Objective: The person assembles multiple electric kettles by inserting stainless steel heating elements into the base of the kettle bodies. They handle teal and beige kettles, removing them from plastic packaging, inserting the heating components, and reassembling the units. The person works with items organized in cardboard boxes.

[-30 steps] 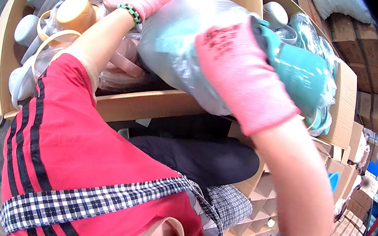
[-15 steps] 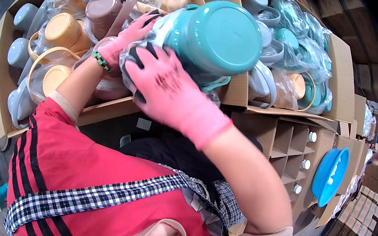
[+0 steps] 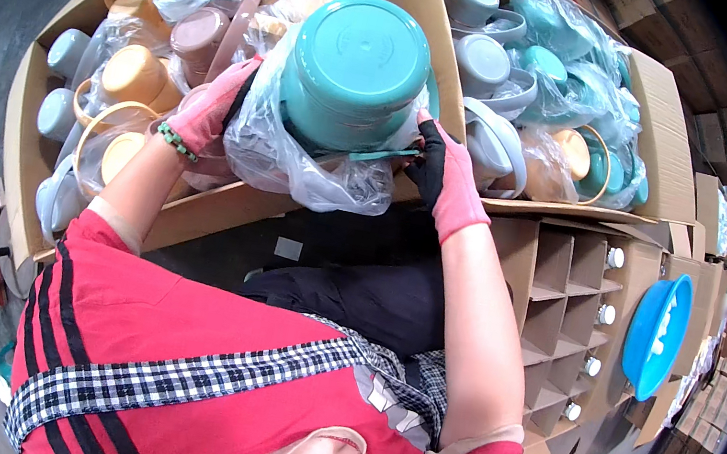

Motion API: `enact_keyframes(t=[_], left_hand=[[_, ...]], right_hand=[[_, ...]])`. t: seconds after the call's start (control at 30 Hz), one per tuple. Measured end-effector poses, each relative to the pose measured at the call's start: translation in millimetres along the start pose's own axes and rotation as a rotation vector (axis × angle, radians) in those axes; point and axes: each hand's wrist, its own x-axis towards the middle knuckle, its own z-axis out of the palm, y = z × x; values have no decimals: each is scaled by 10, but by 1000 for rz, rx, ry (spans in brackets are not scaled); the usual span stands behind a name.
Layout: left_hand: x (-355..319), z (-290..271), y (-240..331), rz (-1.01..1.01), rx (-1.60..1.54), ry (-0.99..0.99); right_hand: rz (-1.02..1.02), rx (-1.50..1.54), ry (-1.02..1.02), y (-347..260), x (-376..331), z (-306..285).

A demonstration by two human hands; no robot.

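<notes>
A teal plastic pot [image 3: 354, 70] in a clear plastic bag [image 3: 310, 169] is held bottom-up between both of my pink-gloved hands. My left hand [image 3: 212, 108] grips the bag and the pot's left side. At the pot's right edge my right hand [image 3: 444, 175] pinches its teal handle. The pot hovers over the flaps between two open cardboard boxes.
The left cardboard box [image 3: 29, 129] holds bagged beige, mauve and grey pots. The right box [image 3: 667, 135] holds grey and teal ones. A cardboard divider grid [image 3: 571, 293] with small white items stands at right, a blue basin [image 3: 656, 332] beside it.
The bagged teal pot has turned bottom-up toward me. My right hand slid off its top to the handle at its right edge; my left hand stayed on its left side.
</notes>
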Motion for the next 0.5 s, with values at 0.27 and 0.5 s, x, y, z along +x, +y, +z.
enact_keyframes(t=[0.27, 0.5], left_hand=[[-428, 725, 421, -94, 58, 299], [-335, 463, 249, -43, -6, 222]], right_hand=[[-235, 180, 344, 856, 627, -250], [-240, 256, 105, 313, 163, -12]])
